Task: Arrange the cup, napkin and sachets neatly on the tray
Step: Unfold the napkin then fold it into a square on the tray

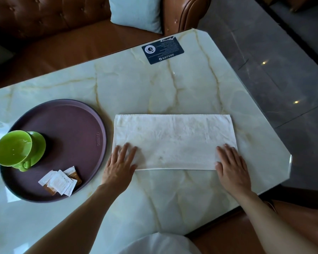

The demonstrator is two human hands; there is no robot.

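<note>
A white cloth napkin lies flat on the marble table, folded into a long rectangle, to the right of a round purple tray. My left hand rests flat on its near left corner, fingers spread. My right hand presses flat on its near right corner. On the tray's left side stands a green cup on a green saucer. Several white and brown sachets lie in a loose overlapping pile at the tray's near edge.
A dark printed card lies at the table's far edge. A brown leather sofa with a pale cushion stands behind the table. The table's right edge drops to a grey tiled floor.
</note>
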